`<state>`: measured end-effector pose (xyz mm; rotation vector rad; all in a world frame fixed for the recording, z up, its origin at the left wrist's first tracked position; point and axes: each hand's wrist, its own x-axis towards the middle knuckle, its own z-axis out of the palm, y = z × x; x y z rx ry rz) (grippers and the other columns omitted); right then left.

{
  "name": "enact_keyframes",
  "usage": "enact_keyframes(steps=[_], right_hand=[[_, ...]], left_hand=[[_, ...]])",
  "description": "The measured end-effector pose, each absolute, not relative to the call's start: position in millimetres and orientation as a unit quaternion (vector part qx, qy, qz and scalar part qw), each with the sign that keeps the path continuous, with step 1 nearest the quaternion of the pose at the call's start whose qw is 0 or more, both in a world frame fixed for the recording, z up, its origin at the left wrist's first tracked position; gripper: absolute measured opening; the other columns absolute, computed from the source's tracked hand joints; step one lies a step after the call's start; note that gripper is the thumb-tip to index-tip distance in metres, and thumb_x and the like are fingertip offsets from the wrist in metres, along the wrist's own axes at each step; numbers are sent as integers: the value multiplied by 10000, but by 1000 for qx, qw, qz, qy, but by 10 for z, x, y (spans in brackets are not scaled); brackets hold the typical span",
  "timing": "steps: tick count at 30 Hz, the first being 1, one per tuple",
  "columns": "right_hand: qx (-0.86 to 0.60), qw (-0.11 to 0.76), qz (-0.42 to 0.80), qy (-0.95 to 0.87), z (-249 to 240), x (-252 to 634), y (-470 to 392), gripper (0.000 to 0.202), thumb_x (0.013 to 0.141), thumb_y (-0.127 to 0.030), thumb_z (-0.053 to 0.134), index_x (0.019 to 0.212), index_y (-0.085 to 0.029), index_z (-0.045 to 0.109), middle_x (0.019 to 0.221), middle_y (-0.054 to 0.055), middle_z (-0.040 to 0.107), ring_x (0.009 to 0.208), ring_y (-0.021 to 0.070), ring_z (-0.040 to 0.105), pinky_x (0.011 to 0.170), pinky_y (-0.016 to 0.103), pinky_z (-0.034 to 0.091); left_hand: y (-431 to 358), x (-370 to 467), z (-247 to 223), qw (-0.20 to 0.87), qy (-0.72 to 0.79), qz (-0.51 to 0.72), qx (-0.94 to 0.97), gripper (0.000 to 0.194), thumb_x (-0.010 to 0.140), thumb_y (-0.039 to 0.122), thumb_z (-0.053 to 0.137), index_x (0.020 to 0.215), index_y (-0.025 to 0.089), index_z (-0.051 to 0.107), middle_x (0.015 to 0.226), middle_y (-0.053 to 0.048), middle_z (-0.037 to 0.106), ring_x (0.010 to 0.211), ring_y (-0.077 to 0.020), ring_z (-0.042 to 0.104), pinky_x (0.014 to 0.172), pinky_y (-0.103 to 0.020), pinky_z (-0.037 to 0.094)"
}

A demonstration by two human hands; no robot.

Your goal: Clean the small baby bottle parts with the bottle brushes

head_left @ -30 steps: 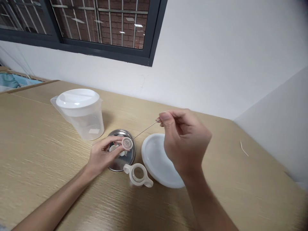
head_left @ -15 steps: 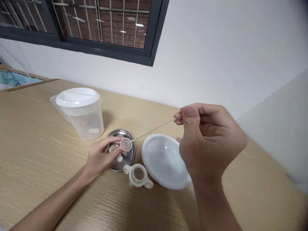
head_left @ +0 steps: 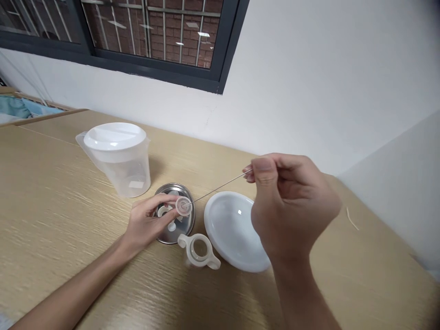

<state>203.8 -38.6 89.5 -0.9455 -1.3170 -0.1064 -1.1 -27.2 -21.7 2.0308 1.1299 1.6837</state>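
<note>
Between the thumb and fingers of my left hand (head_left: 147,222) is a small round translucent plastic piece (head_left: 183,206), its ringed face turned up. My right hand (head_left: 295,201) pinches a thin metal wire (head_left: 223,185) that slants down to the left. The wire's far end reaches the middle of the round piece; whether it goes inside I cannot tell. Under my left hand, a round metal dish (head_left: 168,239) holds several small white plastic parts. Just in front stands a clear cup with a two-handled ring (head_left: 199,250). A white bowl (head_left: 237,233) sits beside it, partly hidden by my right hand.
A translucent pitcher (head_left: 118,158) with a white lid stands at the back left of the wooden table (head_left: 62,197). On the right lies a thin pale strip (head_left: 352,219). A white wall (head_left: 309,82) and a barred window (head_left: 154,34) border the back.
My right hand has come slightly left and down with the wire, whose end moved from the round piece's edge toward its middle. The view has shifted a little.
</note>
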Motion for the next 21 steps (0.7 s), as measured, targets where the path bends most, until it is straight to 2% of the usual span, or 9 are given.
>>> enact_keyframes(steps=[11,17,21], right_hand=[[-407,617,57,-671,559,1796,-288,118,948,-191,632,832,-194,657,751,-36,713,686,86,667,635,218,525],[-399,581,65,-707,501,1758,-273,121,944,-170,641,828,-190,664,771,-26,728,720,91,676,657,221,513],[-387,567,73,-723,513,1767,-279,111,946,-172,642,845,-192,681,802,-21,746,747,101,689,698,235,524]], left_hand=[[-292,27,-249,185,418,569,684,179,796,166,804,953,250,797,877,19,825,692,-121,736,658,-181,585],[-282,27,-238,209,431,569,668,154,797,194,808,934,265,805,876,28,825,697,-108,735,677,-167,581],[-268,35,-236,221,443,575,651,132,786,208,813,915,238,805,869,3,824,720,-135,750,677,-194,596]])
